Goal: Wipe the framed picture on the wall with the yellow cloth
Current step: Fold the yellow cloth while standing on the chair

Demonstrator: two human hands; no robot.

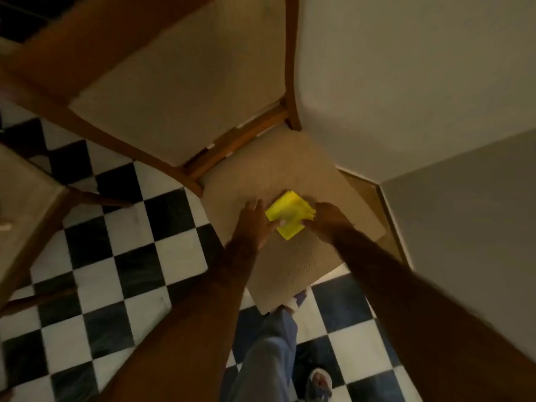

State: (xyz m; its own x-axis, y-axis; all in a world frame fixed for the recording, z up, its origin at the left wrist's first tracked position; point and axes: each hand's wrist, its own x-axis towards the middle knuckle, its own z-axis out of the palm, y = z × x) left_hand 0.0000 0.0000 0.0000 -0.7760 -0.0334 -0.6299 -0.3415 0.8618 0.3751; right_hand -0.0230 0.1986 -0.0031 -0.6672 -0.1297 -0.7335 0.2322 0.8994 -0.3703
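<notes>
Your yellow cloth (290, 214) was folded and lay on the chair seat (290, 256), just right of frame centre. Both your arms reached in from the bottom of the frame. Your left hand (253, 224) lay flat at the cloth's left edge, fingers spread, thumb pressed onto the fabric; open palm, nothing gripped. Your right hand (326, 217) sat at the cloth's right edge with its fingers curled against the folded layers; can't tell whether it actually pinched them, motion blur there. The chair's wooden backrest (179, 91) filled the upper left to upper centre. Plain wall (406, 82) took the upper right, meeting in a corner at right. Black-and-white checkered floor (121, 256) ran across the lower left. Your trouser leg (266, 352) and sandalled foot (319, 382) were at bottom centre.
</notes>
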